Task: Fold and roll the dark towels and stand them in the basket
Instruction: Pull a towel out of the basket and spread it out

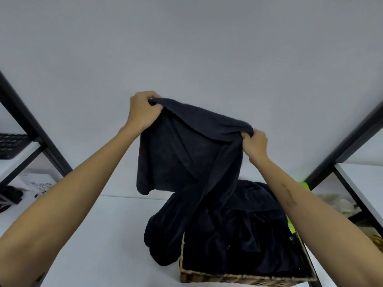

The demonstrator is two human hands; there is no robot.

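From the head camera, both bare arms reach forward and up, holding one dark towel (pixel 186 154) in the air in front of a plain pale wall (pixel 186 48). The left hand (pixel 143 112) grips the towel's upper left corner, fingers curled round a bunched fold of cloth. The right hand (pixel 255 145) pinches the upper right corner in the same way, a little lower than the left, so the top edge slopes down to the right. Between the two hands the top edge folds over towards the camera in a thick flap. The towel hangs loosely below, its left lower corner free in the air, its right part trailing down in a twisted length.

Below it, a woven basket (pixel 228 279) stands on the white worktop (pixel 93 235) at lower right. A heap of more dark towels (pixel 248 230) fills the basket, unfolded and crumpled, and part of the heap spills over the basket's left rim onto the worktop. Whether the hanging towel's tail touches the heap I cannot tell, since dark cloth merges with dark cloth.

Black shelf frames (pixel 31 125) rise at both sides. On the left shelf lies a black keyboard (pixel 12 145); lower down, a sheet with a printed code (pixel 40 186). Something bright green (pixel 305 186) shows behind the right forearm.
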